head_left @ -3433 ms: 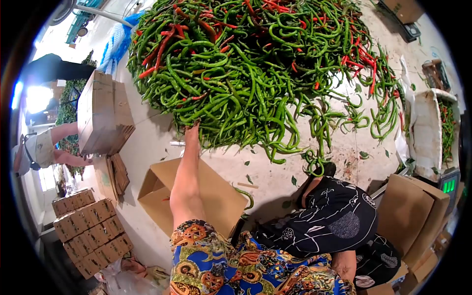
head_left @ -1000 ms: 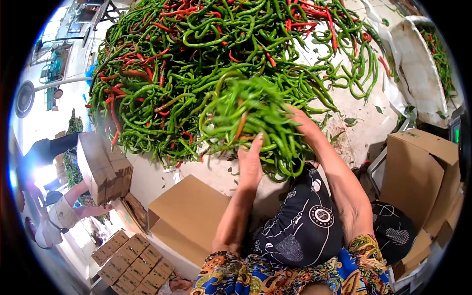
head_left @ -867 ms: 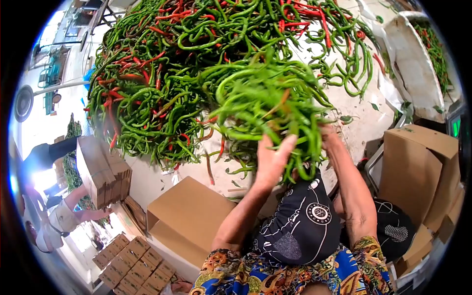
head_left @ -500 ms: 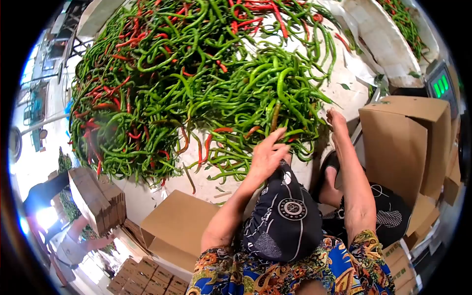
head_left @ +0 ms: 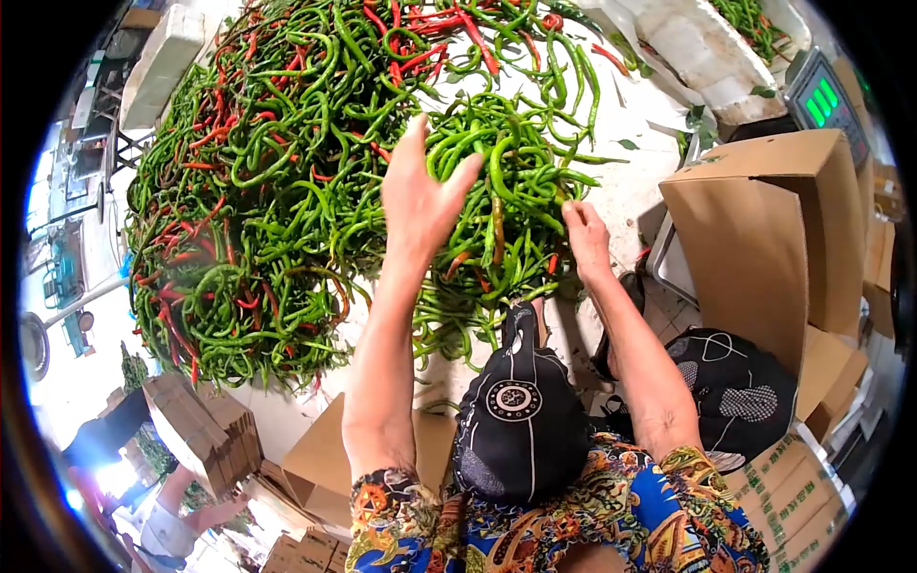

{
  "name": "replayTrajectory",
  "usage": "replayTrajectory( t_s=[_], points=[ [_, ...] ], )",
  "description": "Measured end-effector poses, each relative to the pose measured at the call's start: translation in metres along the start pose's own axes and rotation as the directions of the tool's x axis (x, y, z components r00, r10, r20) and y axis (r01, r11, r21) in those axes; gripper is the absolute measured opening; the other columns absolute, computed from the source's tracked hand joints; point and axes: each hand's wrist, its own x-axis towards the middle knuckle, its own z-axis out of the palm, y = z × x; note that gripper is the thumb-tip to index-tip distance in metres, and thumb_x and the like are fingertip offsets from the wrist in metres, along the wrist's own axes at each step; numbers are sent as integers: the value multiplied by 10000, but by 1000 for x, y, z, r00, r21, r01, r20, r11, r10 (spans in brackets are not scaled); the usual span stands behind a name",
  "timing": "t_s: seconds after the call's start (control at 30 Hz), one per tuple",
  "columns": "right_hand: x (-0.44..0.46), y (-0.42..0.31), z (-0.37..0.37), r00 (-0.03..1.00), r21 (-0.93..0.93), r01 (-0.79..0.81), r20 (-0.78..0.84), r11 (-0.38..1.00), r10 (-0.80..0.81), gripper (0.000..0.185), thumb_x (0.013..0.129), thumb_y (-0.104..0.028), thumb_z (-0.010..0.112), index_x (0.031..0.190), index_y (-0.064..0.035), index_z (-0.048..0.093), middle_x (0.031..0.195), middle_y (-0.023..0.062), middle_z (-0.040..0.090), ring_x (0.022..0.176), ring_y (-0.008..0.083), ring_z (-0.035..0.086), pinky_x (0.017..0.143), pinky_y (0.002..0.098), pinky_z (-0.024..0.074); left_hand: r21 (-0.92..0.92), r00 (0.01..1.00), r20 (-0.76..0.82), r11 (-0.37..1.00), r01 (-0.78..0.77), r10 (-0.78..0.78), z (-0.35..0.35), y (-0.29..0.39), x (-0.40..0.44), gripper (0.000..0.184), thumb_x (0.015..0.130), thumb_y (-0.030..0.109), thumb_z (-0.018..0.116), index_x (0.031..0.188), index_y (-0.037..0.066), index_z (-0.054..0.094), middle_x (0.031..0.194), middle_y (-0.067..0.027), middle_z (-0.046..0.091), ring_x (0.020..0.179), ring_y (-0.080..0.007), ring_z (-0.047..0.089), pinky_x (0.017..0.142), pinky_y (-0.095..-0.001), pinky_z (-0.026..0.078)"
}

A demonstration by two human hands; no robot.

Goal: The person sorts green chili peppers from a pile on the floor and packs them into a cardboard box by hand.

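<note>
A big heap of long green chilli peppers with red ones mixed in lies on a white surface before me. Over the middle of it my left hand reaches out, thumb and fingers spread, with nothing held. It is beside a bunch of green chilli peppers. My right hand is at that bunch's right edge, its fingers curled together by the pepper ends. Whether a pepper is pinched in them I cannot make out.
An open cardboard box stands at my right, by a scale with a lit green display. White foam boxes are at the back right. Another carton lies at lower left, near a person and stacked flat cardboard.
My left hand has moved up and left from near my knee to above the peppers and spread its fingers. My right hand has come left to the bunch's edge. The view has shifted.
</note>
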Motion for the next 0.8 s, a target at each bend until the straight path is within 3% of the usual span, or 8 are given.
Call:
replayTrajectory(
  t_s=[0.07, 0.23, 0.33, 0.4, 0.57, 0.67, 0.73, 0.8],
  points=[
    [-8, -3, 0, 1000, 127, 13, 26, 992, -16, 240, 865, -258, 648, 977, -46, 657, 870, 71, 669, 833, 156, 611, 785, 294, 477, 261, 912, 335, 953, 153, -238, 24, -2, 37, 962, 703, 552, 728, 1383, -20, 361, 1233, -279, 559, 1125, -388, 571, 957, -420, 460],
    [-9, 22, -6, 998, 88, 39, 43, 995, -43, 307, 885, -296, 636, 1017, -19, 625, 905, 91, 660, 822, 175, 604, 786, 304, 477, 408, 676, 625, 901, 145, -392, 65, -15, 38, 886, 667, 618, 695, 1231, -27, 473, 1148, -272, 603, 1009, -397, 621, 866, -428, 514],
    [-11, 42, -14, 990, 117, -1, 140, 993, -15, 296, 893, -272, 613, 1035, -12, 626, 958, 92, 659, 885, 180, 597, 818, 311, 466, 365, 731, 643, 931, -29, -229, 65, -2, 3, 686, 653, 430, 711, 1121, -31, 514, 1028, -247, 632, 952, -378, 632, 843, -444, 516],
    [-19, 43, -17, 983, 185, -35, 183, 982, 0, 327, 887, -257, 606, 1106, -14, 625, 1020, 112, 661, 962, 193, 596, 865, 313, 456, 298, 873, 486, 943, -146, -19, 69, -10, -16, 546, 630, 337, 725, 1034, 17, 541, 982, -209, 644, 902, -395, 635, 840, -460, 518],
    [-25, 13, -15, 972, -131, 1, 235, 991, 30, 489, 819, -314, 649, 1238, -72, 575, 1203, 195, 604, 1131, 323, 569, 975, 378, 424, 119, 848, 437, 953, 277, -301, 43, 1, -9, 549, 620, 291, 702, 1056, 25, 501, 894, -225, 650, 830, -397, 638, 775, -479, 506],
    [-38, -19, -19, 965, -63, 248, 101, 967, -241, 404, 803, -269, 651, 1146, -61, 601, 1137, 181, 608, 1079, 338, 571, 947, 396, 432, -220, 959, 210, 947, 235, -189, -17, 35, -4, 473, 656, 225, 667, 1051, 32, 494, 874, -185, 646, 761, -312, 642, 717, -373, 517],
    [-52, -54, -24, 969, -41, 244, 54, 969, -242, 363, 802, -242, 654, 1108, -54, 604, 1107, 171, 604, 1055, 328, 568, 937, 399, 433, -296, 962, 129, 917, 268, -240, -49, 55, 2, 480, 659, 205, 662, 1074, 21, 507, 921, -181, 654, 809, -279, 645, 748, -364, 514],
    [-58, -58, -13, 957, 47, 285, 42, 957, -287, 360, 805, -241, 656, 1106, -51, 604, 1097, 163, 606, 1043, 315, 572, 930, 390, 437, -102, 948, 269, 974, 203, -170, -49, 19, 4, 510, 665, 177, 656, 1126, 5, 521, 963, -167, 664, 836, -245, 644, 778, -348, 513]
  ],
)
